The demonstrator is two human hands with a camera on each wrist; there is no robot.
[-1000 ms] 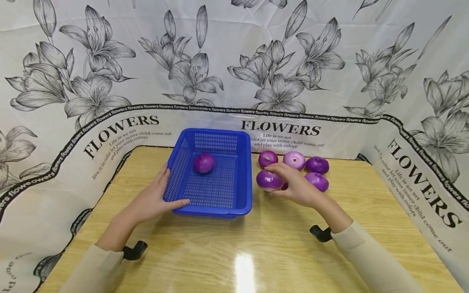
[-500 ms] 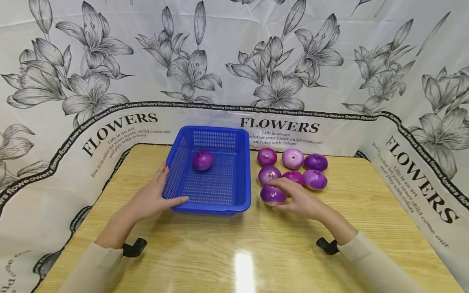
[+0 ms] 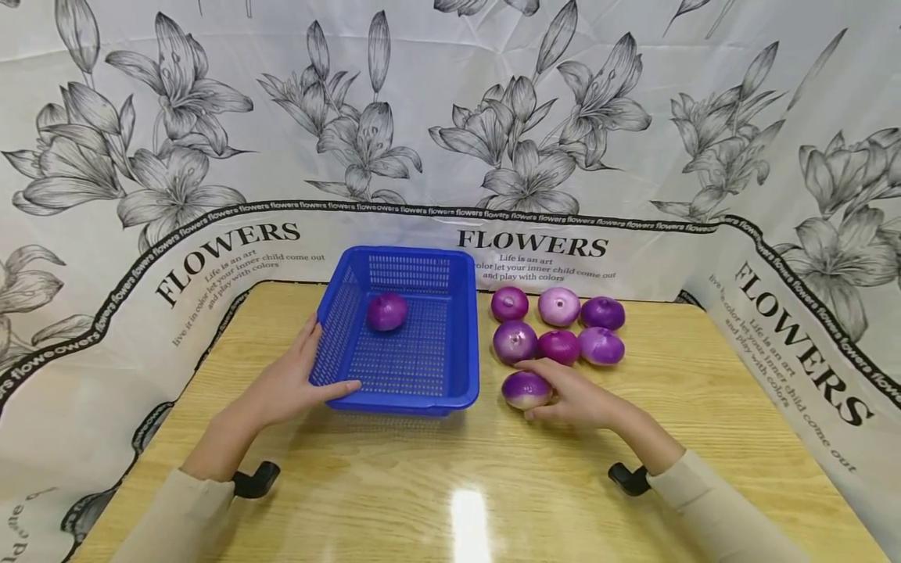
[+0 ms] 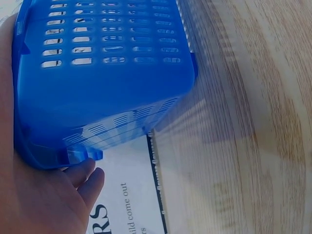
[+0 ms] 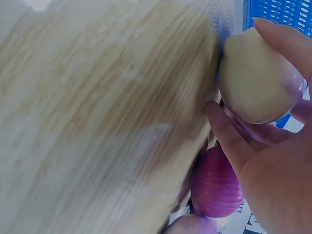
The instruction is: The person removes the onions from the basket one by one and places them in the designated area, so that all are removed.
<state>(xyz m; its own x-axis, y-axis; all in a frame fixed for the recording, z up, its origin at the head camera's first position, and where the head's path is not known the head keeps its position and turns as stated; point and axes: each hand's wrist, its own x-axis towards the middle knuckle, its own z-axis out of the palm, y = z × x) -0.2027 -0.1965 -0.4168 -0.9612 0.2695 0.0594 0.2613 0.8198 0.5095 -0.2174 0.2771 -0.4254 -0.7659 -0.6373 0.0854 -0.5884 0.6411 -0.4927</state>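
Note:
My left hand [image 3: 285, 383] grips the near left corner of a blue plastic basket [image 3: 468, 352], its thumb over the rim and its fingers along the outer left side. One purple onion [image 3: 387, 311] lies in the basket towards the back left. To the right of the basket, my right hand [image 3: 573, 397] holds another purple onion [image 3: 524, 389] between thumb and fingers. In the right wrist view the held onion [image 5: 261, 78] shows its pale side, close over the table. Behind that hand, several onions [image 3: 558, 346] sit in two rows on the table.
The light wood table [image 3: 394, 485] extends in front of both hands. A white flower-printed cloth [image 3: 422, 227] stands around its back and sides, close behind the basket and the onions. Black wrist mounts [image 3: 256, 479] stick out at both sleeves.
My right hand has drawn the held onion towards me, away from the rows, and tipped it so more of its pale part shows. The left hand has stayed at the basket.

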